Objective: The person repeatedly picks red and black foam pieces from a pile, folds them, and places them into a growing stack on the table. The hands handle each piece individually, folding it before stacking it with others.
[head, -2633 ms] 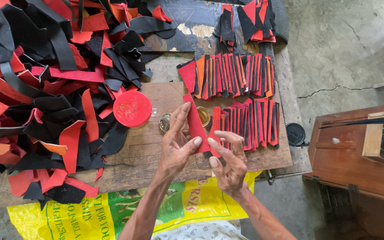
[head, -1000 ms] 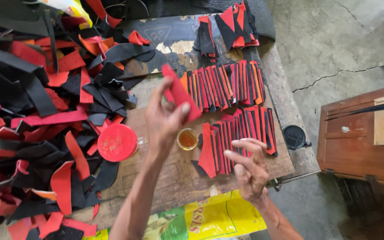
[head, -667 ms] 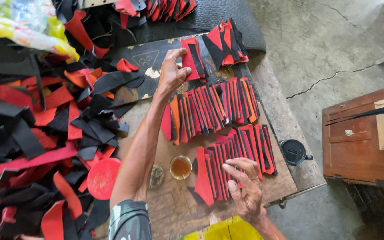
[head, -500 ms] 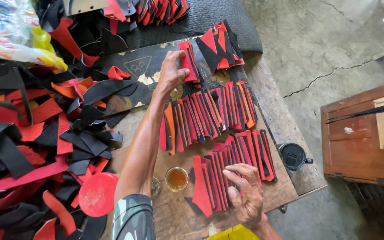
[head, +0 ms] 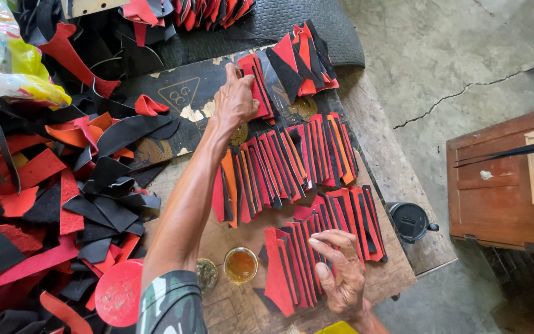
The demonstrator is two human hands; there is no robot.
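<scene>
A small open tin [head: 240, 265] of amber glue sat near the bench's front edge while the left hand [head: 235, 102] pinched a red piece [head: 258, 93] at the far edge and the right hand [head: 341, 272] lay spread, fingers apart, on a front row of pieces [head: 322, 247].

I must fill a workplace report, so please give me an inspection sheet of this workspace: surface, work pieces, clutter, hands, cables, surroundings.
Surface: worn wooden board; a dark mat lies at its far end.
Work pieces: red and black cut pieces in overlapping rows, the far row and the near row; two small stacks on the mat, one under the left hand, one beside it.
Clutter: loose heap of red and black offcuts; round red lid; small open tin of amber liquid.
Hands: left hand rests on the small stack; right hand lies on the near row.
Cables: nothing seen.
Surroundings: cracked concrete floor; brown wooden box; black mug.
</scene>
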